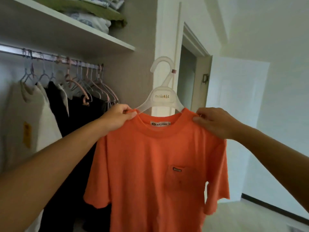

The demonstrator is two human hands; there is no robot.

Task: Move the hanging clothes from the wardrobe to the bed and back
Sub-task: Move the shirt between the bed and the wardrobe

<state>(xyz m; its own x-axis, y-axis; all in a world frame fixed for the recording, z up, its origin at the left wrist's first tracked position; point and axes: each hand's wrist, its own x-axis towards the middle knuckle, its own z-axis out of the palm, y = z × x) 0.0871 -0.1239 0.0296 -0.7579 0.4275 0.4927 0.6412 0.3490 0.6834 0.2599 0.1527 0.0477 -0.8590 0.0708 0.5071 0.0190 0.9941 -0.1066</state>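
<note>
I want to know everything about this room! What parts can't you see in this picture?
Head view:
- Bed: not in the picture.
- Orange T-shirt hem: cut off by the bottom edge.
- Hanger arms: hidden inside the shirt, under the left hand and right hand.
- Yellow tag: too blurred to read.
- Folded bedding: cut off by the top edge.

**Orange T-shirt held up on its hanger**

A short-sleeved orange cotton T-shirt [155,164] with a chest pocket is hanging from a translucent white plastic hanger [163,96], front facing the camera, hook upright. Its shoulders are sitting pinched between the fingers of the left hand [117,117] and the right hand [212,122], the collar label showing midway between them.
</note>
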